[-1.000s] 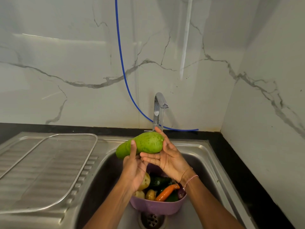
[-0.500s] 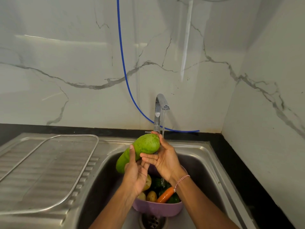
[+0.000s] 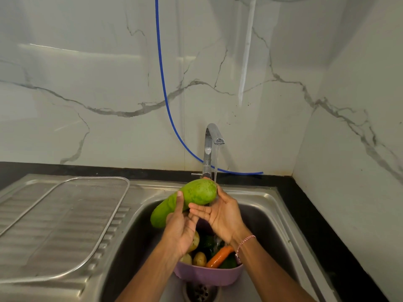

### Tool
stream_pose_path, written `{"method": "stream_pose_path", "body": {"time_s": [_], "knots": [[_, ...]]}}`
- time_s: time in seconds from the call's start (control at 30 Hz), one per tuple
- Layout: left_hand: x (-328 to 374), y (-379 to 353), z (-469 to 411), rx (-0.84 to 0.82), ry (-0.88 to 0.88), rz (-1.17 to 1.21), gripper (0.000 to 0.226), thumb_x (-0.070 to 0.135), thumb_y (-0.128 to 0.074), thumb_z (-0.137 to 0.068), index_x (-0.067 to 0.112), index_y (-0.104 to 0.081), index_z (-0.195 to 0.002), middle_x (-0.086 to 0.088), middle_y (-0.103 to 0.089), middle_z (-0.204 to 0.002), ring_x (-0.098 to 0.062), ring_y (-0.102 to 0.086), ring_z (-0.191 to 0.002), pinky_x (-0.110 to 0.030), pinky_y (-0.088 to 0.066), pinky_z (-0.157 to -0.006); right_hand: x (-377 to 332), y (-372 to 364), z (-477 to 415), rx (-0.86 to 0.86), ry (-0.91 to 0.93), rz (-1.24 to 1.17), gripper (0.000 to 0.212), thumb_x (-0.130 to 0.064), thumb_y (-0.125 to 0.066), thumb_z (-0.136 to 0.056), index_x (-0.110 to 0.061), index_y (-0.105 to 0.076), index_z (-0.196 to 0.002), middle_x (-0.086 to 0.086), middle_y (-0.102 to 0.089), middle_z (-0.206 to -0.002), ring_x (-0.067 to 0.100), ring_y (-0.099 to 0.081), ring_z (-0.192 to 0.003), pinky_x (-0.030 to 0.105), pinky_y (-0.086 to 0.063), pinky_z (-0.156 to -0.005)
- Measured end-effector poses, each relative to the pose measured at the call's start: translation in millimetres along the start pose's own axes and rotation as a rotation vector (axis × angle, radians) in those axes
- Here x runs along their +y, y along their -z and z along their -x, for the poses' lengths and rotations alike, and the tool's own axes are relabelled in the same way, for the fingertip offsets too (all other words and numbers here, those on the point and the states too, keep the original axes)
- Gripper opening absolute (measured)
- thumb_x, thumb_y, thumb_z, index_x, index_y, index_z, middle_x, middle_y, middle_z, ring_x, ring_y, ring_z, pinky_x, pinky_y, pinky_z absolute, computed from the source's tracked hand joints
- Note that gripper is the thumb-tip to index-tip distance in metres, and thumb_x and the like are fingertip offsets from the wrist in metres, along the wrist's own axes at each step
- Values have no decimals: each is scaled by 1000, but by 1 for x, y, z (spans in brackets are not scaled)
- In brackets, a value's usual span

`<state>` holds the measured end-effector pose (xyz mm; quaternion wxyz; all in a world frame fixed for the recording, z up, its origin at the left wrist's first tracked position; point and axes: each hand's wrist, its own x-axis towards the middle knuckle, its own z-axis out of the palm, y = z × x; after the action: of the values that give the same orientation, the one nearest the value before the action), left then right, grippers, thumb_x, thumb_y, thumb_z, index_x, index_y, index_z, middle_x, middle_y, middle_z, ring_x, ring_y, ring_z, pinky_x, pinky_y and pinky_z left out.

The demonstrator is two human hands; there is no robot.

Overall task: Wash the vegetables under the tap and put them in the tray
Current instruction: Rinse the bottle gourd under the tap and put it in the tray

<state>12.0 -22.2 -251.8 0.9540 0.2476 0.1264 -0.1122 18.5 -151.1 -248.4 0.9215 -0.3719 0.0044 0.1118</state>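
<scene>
A long light-green gourd (image 3: 192,196) is held tilted over the sink, its thick end up by the running tap (image 3: 212,136). My left hand (image 3: 180,227) grips its middle from below, thumb across the front. My right hand (image 3: 220,211) cups the thick end, fingers spread, with water running over it. Under my hands a purple bowl (image 3: 209,275) stands in the sink with potatoes (image 3: 199,258), a carrot (image 3: 219,256) and dark green vegetables. A clear wire-rimmed tray (image 3: 65,223) lies on the drainboard at left.
The steel sink basin (image 3: 272,232) has its drain (image 3: 199,292) just in front of the bowl. A blue hose (image 3: 162,83) hangs down the marble wall behind the tap. A black counter edge (image 3: 305,210) runs along the right, against the side wall.
The gourd has tilted, its thin end dropping lower to the left. My right hand has slid round the thick end under the water stream. The view has shifted slightly.
</scene>
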Motion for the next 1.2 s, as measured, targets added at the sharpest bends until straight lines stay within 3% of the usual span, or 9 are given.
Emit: {"method": "stream_pose_path", "body": {"time_s": [0.17, 0.33, 0.5, 0.63, 0.7, 0.8, 0.93, 1.1, 1.2], "knots": [[-6, 0, 2, -11, 1, -144, 39, 22, -66, -98, -6, -62, -126, -28, -72, -119, -35, -71, -113, -37, -63, -84, 1, 6, -5, 291, 0, 188, 52, -56, -43, -109, -15, -60, -136, 32, -76, -94, 30, -74, -56, 35, -63, -47], [-11, -1, 1, -37, 0, -163, 41, 12, -65, -98, -6, -55, -134, -26, -72, -120, -35, -71, -114, -42, -63, -87, -12, 12, -4, 381, -105, 309, 48, -61, -53, -103, -18, -62, -122, 26, -76, -82, 29, -71, -53, 33, -60, -42], [-17, 1, -2, -36, -37, -181, 44, 1, -64, -96, -5, -53, -138, -24, -70, -126, -33, -68, -118, -43, -61, -90, -22, 15, -3, 362, -162, 452, 58, -58, -71, -92, -17, -58, -130, 20, -77, -83, 30, -74, -62, 36, -64, -54], [-12, 5, -5, -21, -110, -267, 50, -3, -72, -81, -9, -59, -128, -27, -67, -129, -33, -68, -111, -44, -55, -100, -32, 25, 5, 231, -222, 451, 57, -54, -72, -93, -20, -56, -136, 25, -77, -110, 36, -77, -83, 34, -63, -58], [-4, 6, -6, -55, -139, -295, 48, 4, -75, -74, -3, -64, -121, -27, -67, -122, -31, -69, -104, -43, -54, -98, -36, 32, 11, 120, -238, 392, 56, -43, -73, -96, -15, -55, -141, 29, -72, -126, 41, -75, -96, 34, -64, -63], [4, 10, -10, -85, -170, -301, 64, 24, -78, -81, 3, -57, -138, -25, -67, -125, -33, -67, -111, -49, -54, -99, -40, 40, 16, -41, -241, 423, 72, -32, -91, -80, -6, -62, -141, 29, -67, -134, 42, -71, -111, 40, -66, -77], [7, 11, -6, -76, -236, -359, 73, 36, -80, -82, 18, -50, -146, -19, -67, -132, -35, -66, -121, -59, -52, -105, -41, 39, 17, -187, -323, 580, 79, -24, -96, -74, -7, -62, -143, 30, -63, -140, 43, -67, -120, 48, -64, -87], [15, 2, 3, -37, -389, -508, 53, 45, -75, -82, 37, -55, -130, -2, -71, -126, -17, -71, -111, -40, -61, -88, -43, 30, 26, -161, -338, 946, 59, 2, -87, -80, -11, -66, -134, 15, -72, -133, 31, -69, -125, 50, -55, -108], [18, 5, 4, -34, -440, -610, 52, 50, -78, -79, 42, -57, -126, 2, -72, -126, -16, -70, -115, -45, -58, -99, -38, 25, 34, -87, -281, 1212, 70, -12, -97, -70, -21, -68, -133, 4, -75, -126, 23, -71, -120, 46, -56, -107]]}}
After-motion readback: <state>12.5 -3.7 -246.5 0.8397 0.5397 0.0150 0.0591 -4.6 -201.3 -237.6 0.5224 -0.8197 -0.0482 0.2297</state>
